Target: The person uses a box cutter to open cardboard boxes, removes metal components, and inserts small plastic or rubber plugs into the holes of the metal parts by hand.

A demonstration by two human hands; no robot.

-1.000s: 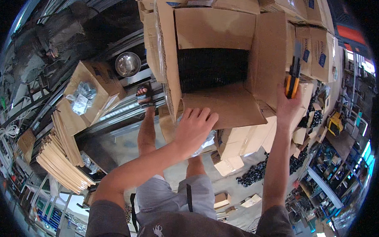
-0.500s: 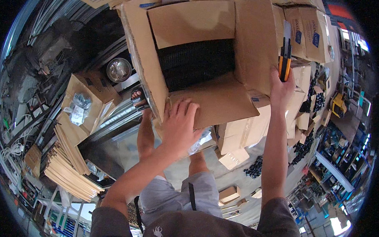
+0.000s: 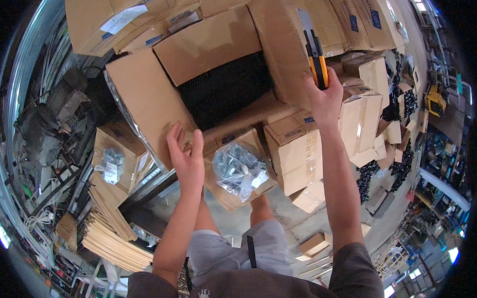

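Since the earlier frames, my view of the open cardboard carton (image 3: 213, 45) has swung leftward, and the left grip (image 3: 190, 160) has come off the near flap to the left flap (image 3: 146, 96). I see that grip loosely parted, thumb away from fingers; whether it presses the cardboard I cannot tell. My right grip (image 3: 325, 97) is clenched around an orange-and-black utility knife (image 3: 317, 60), blade out and pointing away from the body, just beside the right flap (image 3: 284, 56). Inside the carton, directly ahead of me, lies dark content (image 3: 230, 88), too dim to identify. Nearer the legs, a clear plastic bag of parts (image 3: 238, 167) rests on a smaller box (image 3: 229, 201), with a taped carton (image 3: 301, 156) to its right.
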